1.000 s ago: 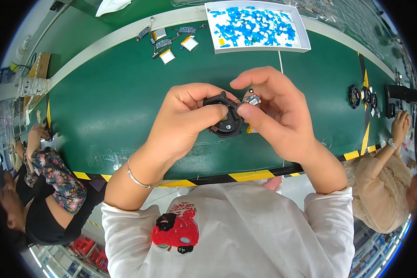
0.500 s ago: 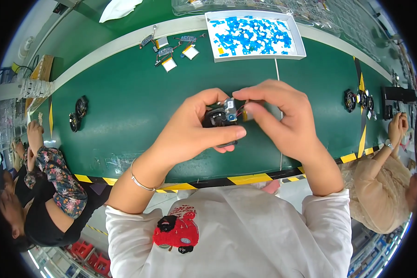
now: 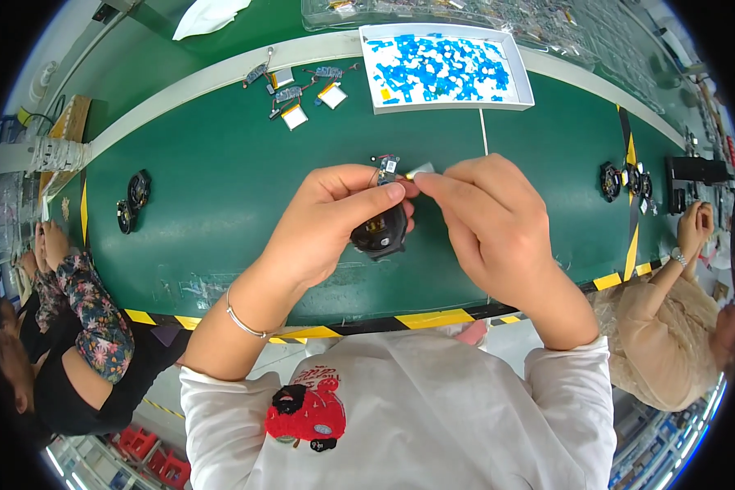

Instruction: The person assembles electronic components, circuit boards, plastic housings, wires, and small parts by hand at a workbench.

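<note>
My left hand (image 3: pixel 314 220) is closed around a black rounded plastic housing (image 3: pixel 381 235), tilted above the green bench. A small circuit board (image 3: pixel 389 166) with thin wires sticks out past the far side of that hand, by the thumb and fingertips. In my right hand (image 3: pixel 498 216), the thumb and forefinger pinch a small silver pouch battery (image 3: pixel 421 171) just right of the board. Its yellowish end points at the board. The fingers hide part of the battery and of the wires.
A white box (image 3: pixel 457 106) of small blue and white pieces stands at the back. Left of it lie several pouch batteries (image 3: pixel 295 118) with boards. Black housings (image 3: pixel 139 189) lie at left and more housings (image 3: pixel 611 181) at right. Co-workers sit on both sides.
The housing has turned in my left hand, so its rounded body now points toward me and the board away. My right hand has shifted its pinch, and the silver battery now shows at its fingertips.
</note>
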`<state>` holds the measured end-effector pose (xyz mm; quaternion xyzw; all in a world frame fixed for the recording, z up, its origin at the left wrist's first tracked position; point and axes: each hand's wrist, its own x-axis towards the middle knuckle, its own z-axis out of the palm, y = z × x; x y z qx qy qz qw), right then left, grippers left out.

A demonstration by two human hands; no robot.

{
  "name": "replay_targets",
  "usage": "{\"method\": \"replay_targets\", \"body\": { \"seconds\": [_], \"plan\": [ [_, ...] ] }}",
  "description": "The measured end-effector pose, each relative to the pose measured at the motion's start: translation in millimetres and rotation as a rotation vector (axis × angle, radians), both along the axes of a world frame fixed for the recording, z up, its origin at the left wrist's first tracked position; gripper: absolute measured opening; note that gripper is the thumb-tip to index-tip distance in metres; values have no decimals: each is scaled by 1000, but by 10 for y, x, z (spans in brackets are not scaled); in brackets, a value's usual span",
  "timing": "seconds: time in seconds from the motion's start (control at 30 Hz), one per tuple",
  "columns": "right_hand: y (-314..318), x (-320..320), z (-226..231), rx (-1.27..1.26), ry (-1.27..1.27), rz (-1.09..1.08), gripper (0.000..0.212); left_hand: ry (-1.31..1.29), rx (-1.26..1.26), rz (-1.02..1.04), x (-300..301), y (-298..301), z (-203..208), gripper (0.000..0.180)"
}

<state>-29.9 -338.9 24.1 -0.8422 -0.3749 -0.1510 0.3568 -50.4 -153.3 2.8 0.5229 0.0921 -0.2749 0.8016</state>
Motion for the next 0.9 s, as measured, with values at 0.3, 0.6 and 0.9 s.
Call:
{"method": "replay_targets", "body": {
  "seconds": [0.3, 0.6, 0.9],
  "plan": [
    [46, 28, -85, 228, 103, 100, 19, -28, -184, 182, -75, -2, -38, 14],
    [96, 181, -53, 173, 114, 222, 17, 112, -324, 104, -65, 67, 97, 9],
    [286, 248, -27, 162, -23, 207, 22, 122, -269, 312, -77, 116, 73, 15]
  ]
}}
